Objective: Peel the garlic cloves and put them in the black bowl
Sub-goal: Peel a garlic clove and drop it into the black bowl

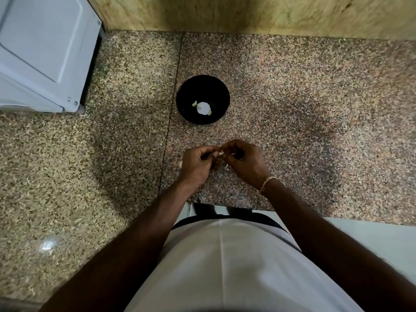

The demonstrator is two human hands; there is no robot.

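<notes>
Two hands are working together over the speckled brown granite countertop [292, 97], and I am watching them from the head camera. My left hand [197, 164] and my right hand [244, 162] are meeting fingertip to fingertip, both with fingers curled, pinching a small pale garlic clove [221, 154] between them. The clove is sitting right at the point where the two thumbs are coming together, mostly covered by the fingers, so I cannot tell which way its long axis is running or where its tip is pointing. A thin beaded bracelet [267, 182] is sitting on the right wrist.

Beyond the hands, farther from me and well apart from them, the round black bowl [186, 91] is standing upright on the countertop. Inside it, white peeled garlic pieces [203, 108] are lying on the bottom, one small piece just left of a larger one. A few pale scraps of garlic skin [180, 163] are lying on the granite just beside and under the hands.

At the far left, a white appliance with a flat panelled top [42, 48] is resting on the counter against the yellowish stone back wall [247, 12].
</notes>
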